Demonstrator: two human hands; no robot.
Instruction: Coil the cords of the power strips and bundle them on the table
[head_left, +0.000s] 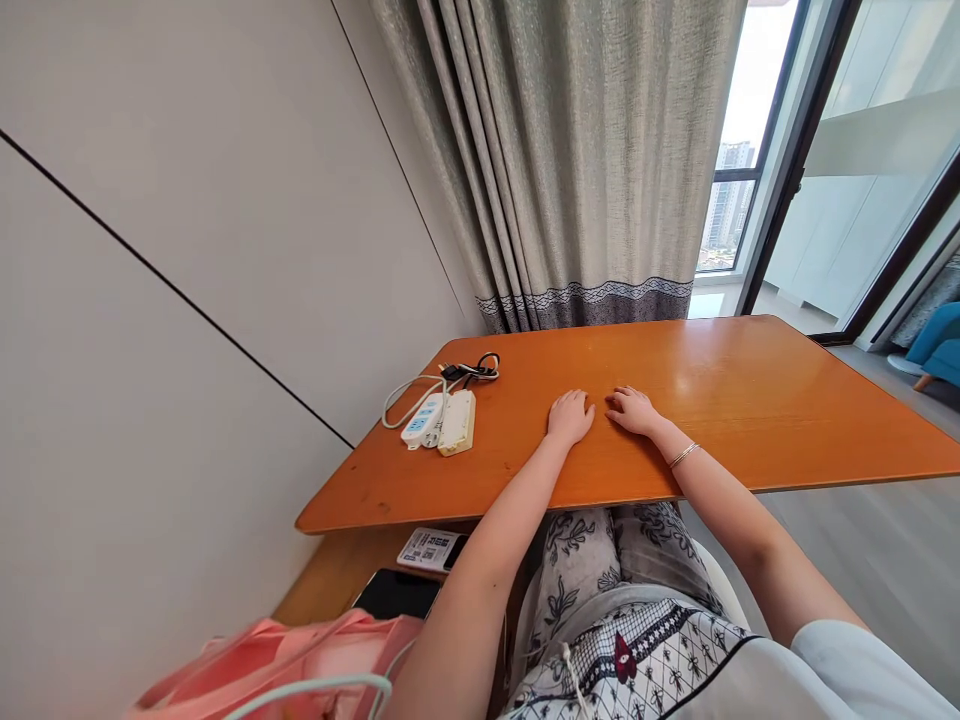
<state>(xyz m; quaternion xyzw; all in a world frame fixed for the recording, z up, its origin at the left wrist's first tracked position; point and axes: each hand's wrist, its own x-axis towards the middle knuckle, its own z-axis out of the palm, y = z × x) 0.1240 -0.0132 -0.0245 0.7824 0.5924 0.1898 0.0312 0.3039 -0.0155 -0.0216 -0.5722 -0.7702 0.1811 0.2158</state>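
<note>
My left hand [571, 416] rests palm down on the orange-brown wooden table [720, 400], its fingers stretched forward and nothing in it. A short gap away, my right hand [631, 411] lies flat on the same tabletop, fingers a little apart and pointing left. A thin bracelet [684, 455] circles the right wrist. To the left of my left hand, and not touched by it, sit a white power strip with blue sockets [423, 421] and a second, cream-coloured power strip [457, 422]. Their cables, with a black plug [453, 372], lie coiled behind them.
A wall [187, 250] borders the table on the left, and a grey curtain [600, 160] hangs behind it. Below the near left edge are a dark-screened device [397, 594], a white printed card or box [427, 549] and a pink bag [262, 660]. A blue seat [937, 345] stands far right.
</note>
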